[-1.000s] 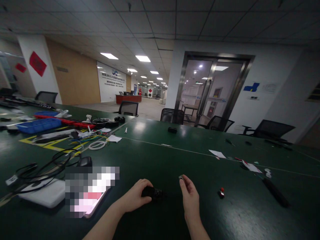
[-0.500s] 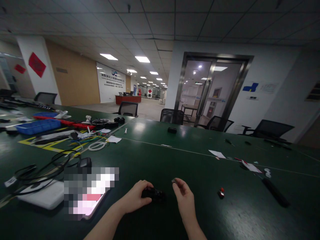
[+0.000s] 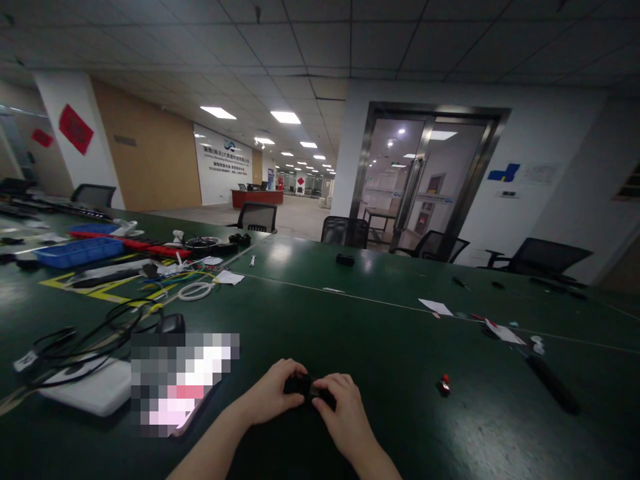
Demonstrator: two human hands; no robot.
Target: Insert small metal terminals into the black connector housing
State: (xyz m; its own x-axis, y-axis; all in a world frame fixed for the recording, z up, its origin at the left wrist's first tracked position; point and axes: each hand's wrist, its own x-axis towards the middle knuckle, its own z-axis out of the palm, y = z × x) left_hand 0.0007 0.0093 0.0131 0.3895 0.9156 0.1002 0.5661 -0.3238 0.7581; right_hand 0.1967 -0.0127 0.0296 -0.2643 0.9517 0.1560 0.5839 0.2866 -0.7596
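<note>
A short, dark, glossy black object (image 3: 300, 385) lies low over the table in front of me; its exact kind is too dark to tell. My left hand (image 3: 275, 393) is closed around its left end, thumb on the near side. At its right end is my right hand (image 3: 340, 407), with thumb and forefinger pinched on a small greyish piece (image 3: 315, 391) set against the black object. The fingers hide most of that piece. To the right, apart from both hands, a small red-and-silver part (image 3: 445, 385) sits on the green table (image 3: 400, 427).
At left are a phone (image 3: 200, 380) with a blurred screen, a white box (image 3: 93, 387) with black cables, and a blue tray (image 3: 80, 252) among wires. A black bar (image 3: 553, 383) lies at right, near papers (image 3: 503, 332). Farther off stands a black block (image 3: 345, 259).
My right hand has moved left and down to the black object, bringing its small pinched piece against the right end. My left hand has kept its hold in nearly the same place.
</note>
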